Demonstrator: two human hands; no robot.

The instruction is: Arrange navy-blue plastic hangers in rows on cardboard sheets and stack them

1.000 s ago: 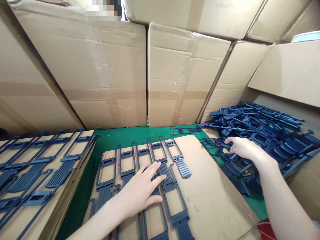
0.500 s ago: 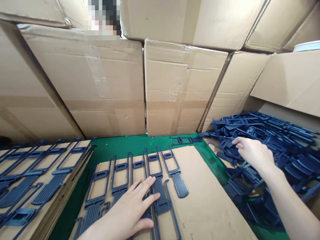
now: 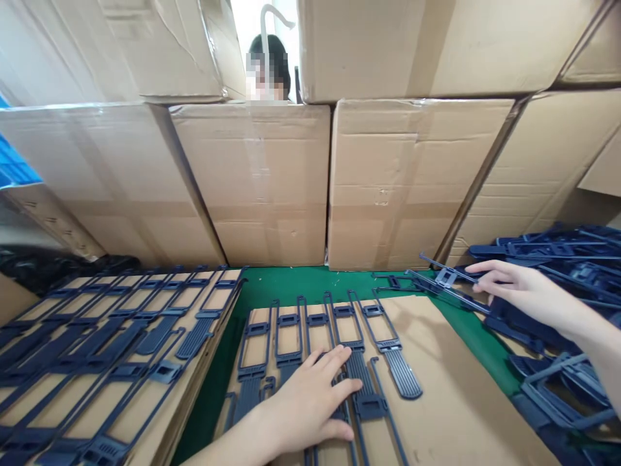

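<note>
Step (judged): frame being picked out at edge of pile | right grip: frame apparently pinched | left grip: spread, rested on laid frames over cardboard | next (judged): snag-free draw from pile called for

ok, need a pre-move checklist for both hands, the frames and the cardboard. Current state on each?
1. Left hand resting over the laid-out frames: ok.
2. Right hand at a blue frame: ok, fingers on its near end.
3. Blue frame free of its neighbours: cannot tell, they overlap in view.
4. Cardboard sheet extending right of the laid-out frames: ok.
5. Pile neatly sorted: not ok, jumbled.
</note>
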